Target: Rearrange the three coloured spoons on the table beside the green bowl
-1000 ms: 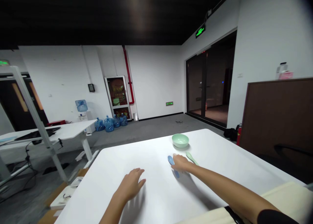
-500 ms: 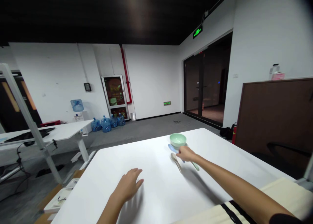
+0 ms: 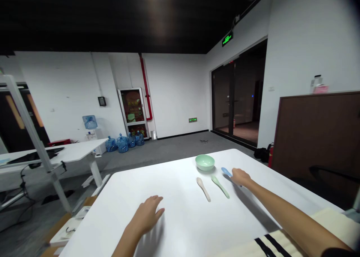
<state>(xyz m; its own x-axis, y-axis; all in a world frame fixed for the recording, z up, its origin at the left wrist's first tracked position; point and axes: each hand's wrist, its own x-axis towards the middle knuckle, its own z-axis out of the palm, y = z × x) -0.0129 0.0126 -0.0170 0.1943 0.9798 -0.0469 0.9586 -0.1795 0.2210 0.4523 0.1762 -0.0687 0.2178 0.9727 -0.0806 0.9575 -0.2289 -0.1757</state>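
My right hand [image 3: 241, 176] is closed on the handle of a blue spoon [image 3: 225, 171], held low over the white table [image 3: 180, 219] to the right of the other spoons. A green spoon [image 3: 220, 186] and a beige spoon [image 3: 203, 188] lie side by side on the table, just left of that hand. A pale green bowl [image 3: 205, 162] stands behind them near the far edge. My left hand [image 3: 146, 215] rests flat on the table with fingers stretched out, holding nothing.
A second white desk [image 3: 56, 152] with a slanted frame stands to the left. Blue water bottles [image 3: 123, 141] and a dispenser line the far wall. A brown partition [image 3: 317, 137] rises on the right, a cream cloth [image 3: 298, 242] lies at the near right corner.
My right hand has carried the blue spoon from the left of the green spoon to its right side. The beige spoon now lies uncovered. The left hand has stayed put.
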